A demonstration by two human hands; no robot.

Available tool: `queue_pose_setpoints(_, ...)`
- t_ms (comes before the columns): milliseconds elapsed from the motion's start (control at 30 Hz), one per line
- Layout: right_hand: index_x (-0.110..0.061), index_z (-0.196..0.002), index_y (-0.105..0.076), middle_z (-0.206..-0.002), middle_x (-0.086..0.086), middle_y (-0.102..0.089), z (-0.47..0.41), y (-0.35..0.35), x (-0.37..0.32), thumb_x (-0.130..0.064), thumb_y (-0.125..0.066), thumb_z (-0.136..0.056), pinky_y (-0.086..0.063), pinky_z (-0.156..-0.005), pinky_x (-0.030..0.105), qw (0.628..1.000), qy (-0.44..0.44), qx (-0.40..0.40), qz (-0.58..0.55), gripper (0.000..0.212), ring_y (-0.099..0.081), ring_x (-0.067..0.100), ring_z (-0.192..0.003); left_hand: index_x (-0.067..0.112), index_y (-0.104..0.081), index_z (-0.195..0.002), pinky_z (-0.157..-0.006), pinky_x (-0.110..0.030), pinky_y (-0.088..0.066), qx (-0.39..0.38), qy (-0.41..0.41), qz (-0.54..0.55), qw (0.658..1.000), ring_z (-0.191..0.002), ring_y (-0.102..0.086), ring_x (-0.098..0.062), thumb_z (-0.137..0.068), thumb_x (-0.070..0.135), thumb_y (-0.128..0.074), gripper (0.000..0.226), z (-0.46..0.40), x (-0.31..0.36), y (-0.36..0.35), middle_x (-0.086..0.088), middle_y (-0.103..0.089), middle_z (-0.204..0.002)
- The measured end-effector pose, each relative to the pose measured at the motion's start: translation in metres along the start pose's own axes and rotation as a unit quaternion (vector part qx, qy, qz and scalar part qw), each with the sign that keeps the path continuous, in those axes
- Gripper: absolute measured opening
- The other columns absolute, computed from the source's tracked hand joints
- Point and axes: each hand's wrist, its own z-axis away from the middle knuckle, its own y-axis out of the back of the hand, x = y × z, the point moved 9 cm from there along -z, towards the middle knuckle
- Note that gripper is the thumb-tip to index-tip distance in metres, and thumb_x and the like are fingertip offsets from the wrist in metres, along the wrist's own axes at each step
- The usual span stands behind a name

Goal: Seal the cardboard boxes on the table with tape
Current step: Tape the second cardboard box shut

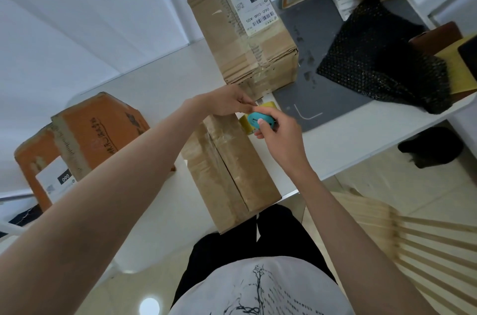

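Observation:
A long brown cardboard box (227, 170) lies on the white table (348, 139) in front of me, with glossy tape along its top seam. My left hand (227, 103) rests at the box's far end, its fingers pinched together near the tape. My right hand (278, 139) grips a small teal cutter (259, 119) just beyond that end. A yellowish tape roll (245, 122) shows partly behind the cutter. A larger brown box (242, 28) with a white label stands farther back. An orange box (85, 144) sits at the left.
A grey mat (309, 77) covers the back right of the table, with a black mesh bag (382, 61) on it. More boxes and packets lie at the top right. A slatted wooden chair (413, 242) stands to my right by the table edge.

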Motion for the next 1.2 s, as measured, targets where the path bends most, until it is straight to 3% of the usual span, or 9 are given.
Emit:
queue_pose_setpoints(100,-0.02,-0.122,-0.066,-0.121,-0.001,-0.065,-0.003,-0.006,0.0,-0.011,-0.063,-0.099,-0.059,-0.09,0.031,0.999,-0.004,0.007,0.04,0.025,-0.065,0.023,-0.108,0.016,-0.073,-0.124,-0.105,-0.035,-0.046,-0.002,-0.003,-0.003,1.0,-0.111,-0.064,-0.02,-0.104,0.026,-0.056,0.028,0.0,0.001,0.0,-0.001,-0.075,-0.115)
queue_pose_setpoints(200,-0.023,-0.112,-0.062,-0.118,-0.004,-0.063,-0.006,-0.012,-0.003,-0.015,-0.067,-0.097,-0.054,-0.099,0.04,0.997,0.008,0.017,0.075,0.017,-0.058,0.02,-0.115,0.016,-0.073,-0.122,-0.1,-0.03,-0.046,0.0,-0.008,-0.001,1.0,-0.101,-0.064,-0.012,-0.104,0.027,-0.056,0.028,0.0,0.001,0.0,0.006,-0.074,-0.108)
queue_pose_setpoints(367,-0.019,-0.109,-0.058,-0.115,-0.004,-0.061,-0.012,-0.023,-0.008,-0.013,-0.068,-0.096,-0.044,-0.08,0.006,0.991,0.035,0.021,0.124,0.017,-0.052,0.005,-0.104,0.016,-0.075,-0.118,-0.093,-0.024,-0.043,0.01,-0.006,-0.007,1.0,-0.082,-0.057,0.005,-0.103,0.023,-0.057,0.024,-0.003,-0.003,0.002,0.022,-0.066,-0.09)
queue_pose_setpoints(567,-0.014,-0.112,-0.06,-0.115,-0.002,-0.06,-0.012,-0.03,-0.006,-0.012,-0.067,-0.097,-0.038,-0.075,0.003,0.987,0.049,0.025,0.153,0.017,-0.051,0.006,-0.102,0.014,-0.077,-0.115,-0.081,-0.011,-0.039,0.025,-0.001,-0.007,1.0,-0.076,-0.055,0.011,-0.103,0.017,-0.057,0.023,-0.005,-0.006,0.005,0.027,-0.063,-0.084)
queue_pose_setpoints(733,-0.014,-0.111,-0.06,-0.116,0.0,-0.061,-0.012,-0.033,-0.009,-0.011,-0.065,-0.097,-0.047,-0.084,0.017,0.984,0.063,0.018,0.167,0.015,-0.052,0.007,-0.101,0.013,-0.076,-0.116,-0.093,-0.026,-0.047,0.032,0.001,-0.008,0.999,-0.09,-0.062,-0.006,-0.101,0.01,-0.056,0.026,-0.005,-0.005,0.005,0.001,-0.075,-0.106)
queue_pose_setpoints(800,-0.013,-0.112,-0.06,-0.116,0.001,-0.06,-0.011,-0.034,-0.011,-0.009,-0.065,-0.097,-0.051,-0.088,0.023,0.982,0.071,0.014,0.174,0.015,-0.053,0.009,-0.102,0.013,-0.076,-0.117,-0.1,-0.033,-0.049,0.036,0.002,-0.013,0.999,-0.104,-0.065,-0.019,-0.1,0.007,-0.055,0.028,-0.006,-0.004,0.004,-0.003,-0.076,-0.112)
queue_pose_setpoints(900,-0.012,-0.113,-0.061,-0.116,0.003,-0.06,-0.011,-0.034,-0.012,-0.009,-0.065,-0.098,-0.053,-0.089,0.026,0.98,0.078,0.008,0.181,0.016,-0.055,0.012,-0.103,0.014,-0.076,-0.118,-0.101,-0.036,-0.049,0.039,0.001,-0.014,0.999,-0.106,-0.065,-0.021,-0.1,0.007,-0.055,0.028,-0.006,-0.004,0.004,-0.003,-0.076,-0.112)
queue_pose_setpoints(1100,-0.013,-0.114,-0.064,-0.116,0.004,-0.06,-0.01,-0.031,-0.006,-0.009,-0.067,-0.095,-0.052,-0.087,0.03,0.969,0.084,-0.024,0.233,0.02,-0.057,0.016,-0.1,0.013,-0.075,-0.12,-0.095,-0.022,-0.046,0.042,0.0,0.022,0.999,-0.104,-0.061,-0.008,-0.099,0.02,-0.063,0.024,-0.008,-0.008,0.003,0.005,-0.073,-0.114)
queue_pose_setpoints(1200,-0.012,-0.113,-0.067,-0.116,0.007,-0.062,-0.004,-0.026,0.017,-0.006,-0.069,-0.092,-0.054,-0.091,0.037,0.959,0.042,-0.067,0.271,0.022,-0.06,0.021,-0.101,0.011,-0.074,-0.121,-0.08,0.003,-0.039,0.054,0.007,0.045,0.998,-0.108,-0.058,-0.001,-0.097,0.028,-0.067,0.03,-0.011,-0.017,0.006,0.002,-0.071,-0.124)
